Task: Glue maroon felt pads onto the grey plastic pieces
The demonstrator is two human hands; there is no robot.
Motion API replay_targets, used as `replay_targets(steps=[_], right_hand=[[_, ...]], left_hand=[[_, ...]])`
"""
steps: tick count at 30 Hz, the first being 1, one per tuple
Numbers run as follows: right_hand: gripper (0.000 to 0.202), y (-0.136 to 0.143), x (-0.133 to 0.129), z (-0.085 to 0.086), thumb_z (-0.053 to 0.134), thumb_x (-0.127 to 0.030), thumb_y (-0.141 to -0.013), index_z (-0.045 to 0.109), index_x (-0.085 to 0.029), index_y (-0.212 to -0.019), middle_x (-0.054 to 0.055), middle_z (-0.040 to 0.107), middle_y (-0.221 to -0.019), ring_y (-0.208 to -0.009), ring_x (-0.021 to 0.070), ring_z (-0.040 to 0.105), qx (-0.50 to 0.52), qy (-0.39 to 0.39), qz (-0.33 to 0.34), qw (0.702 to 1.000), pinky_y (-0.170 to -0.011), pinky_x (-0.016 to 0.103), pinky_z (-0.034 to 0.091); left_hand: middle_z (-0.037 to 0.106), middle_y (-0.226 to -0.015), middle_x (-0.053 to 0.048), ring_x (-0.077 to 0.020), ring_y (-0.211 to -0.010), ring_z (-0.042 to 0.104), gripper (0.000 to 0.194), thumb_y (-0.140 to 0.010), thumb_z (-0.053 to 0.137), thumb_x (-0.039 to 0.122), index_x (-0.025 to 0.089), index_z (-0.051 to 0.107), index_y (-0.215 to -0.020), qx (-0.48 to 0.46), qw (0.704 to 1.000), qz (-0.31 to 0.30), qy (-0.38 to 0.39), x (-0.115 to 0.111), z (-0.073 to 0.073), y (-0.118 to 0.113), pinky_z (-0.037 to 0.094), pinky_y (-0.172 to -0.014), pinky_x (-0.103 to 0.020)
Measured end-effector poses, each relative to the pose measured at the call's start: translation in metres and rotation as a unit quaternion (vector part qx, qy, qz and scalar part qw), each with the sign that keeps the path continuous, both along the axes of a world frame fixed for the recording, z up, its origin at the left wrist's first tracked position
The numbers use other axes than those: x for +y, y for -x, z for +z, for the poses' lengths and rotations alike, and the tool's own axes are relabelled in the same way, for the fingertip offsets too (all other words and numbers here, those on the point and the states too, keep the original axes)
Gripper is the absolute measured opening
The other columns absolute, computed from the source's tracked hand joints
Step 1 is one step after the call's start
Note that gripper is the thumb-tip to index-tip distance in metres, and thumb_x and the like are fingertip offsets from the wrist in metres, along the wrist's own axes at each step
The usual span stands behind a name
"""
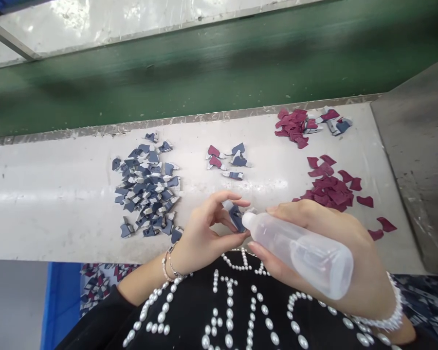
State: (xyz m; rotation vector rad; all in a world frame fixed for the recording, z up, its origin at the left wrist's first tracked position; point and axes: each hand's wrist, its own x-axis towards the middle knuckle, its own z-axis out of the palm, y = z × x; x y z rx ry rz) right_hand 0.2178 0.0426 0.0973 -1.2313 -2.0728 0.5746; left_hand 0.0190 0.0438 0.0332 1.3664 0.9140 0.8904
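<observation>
My left hand [204, 233] pinches a small blue and grey piece [236, 216] between thumb and fingers. A translucent squeeze bottle [302, 255] lies in the grip of my right hand [336, 243], its white tip touching or very close to the piece. Beyond my hands is a small group of pieces, some with maroon tops [214, 162] and some blue [239, 159]. To the left spreads a large pile of blue and grey pieces [148, 184]. Maroon flat pieces [330, 192] are heaped on the right.
The white work surface [65, 194] has a green belt [204, 73] running behind it. Another maroon pile [294, 126] sits at the back right beside a few assembled pieces. A blue bin [60, 301] with more pieces stands at the lower left. Grey metal panel [423, 146] at right.
</observation>
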Motion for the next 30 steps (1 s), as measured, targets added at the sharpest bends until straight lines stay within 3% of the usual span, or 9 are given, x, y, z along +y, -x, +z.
replay_targets(steps=[7,17,30], right_hand=[[0.026,-0.0008,0.0021,0.0003,0.07,-0.035,-0.087,0.049,-0.028,-0.101,-0.006,0.063,-0.077,-0.059,0.0135,0.062,0.021,0.033,0.023,0.999,-0.059,0.024,0.056],[0.028,-0.0027,0.0012,-0.003,0.071,-0.033,-0.087,0.045,-0.026,-0.085,-0.006,0.06,-0.071,-0.058,0.0125,0.06,0.01,0.021,0.036,0.999,-0.055,0.024,0.051],[0.03,-0.0015,0.0007,-0.0008,0.071,-0.035,-0.087,0.043,-0.027,-0.083,-0.006,0.06,-0.07,-0.058,0.0135,0.061,0.017,0.024,0.022,0.999,-0.052,0.026,0.05]], left_hand=[[0.069,-0.122,-0.004,-0.0063,-0.068,0.066,0.058,-0.08,0.08,0.015,0.03,0.051,-0.128,0.0,1.0,-0.002,0.002,0.0007,0.0011,-0.0005,0.059,-0.068,-0.018],[0.069,-0.12,-0.006,-0.008,-0.067,0.065,0.056,-0.08,0.08,0.015,0.028,0.051,-0.127,0.01,1.0,0.009,0.002,0.0011,0.0022,-0.001,0.059,-0.067,-0.021],[0.07,-0.119,-0.006,-0.0075,-0.065,0.061,0.055,-0.079,0.079,0.013,0.028,0.052,-0.125,0.014,1.0,0.024,0.0,0.0015,0.0024,-0.0023,0.061,-0.069,-0.023]])
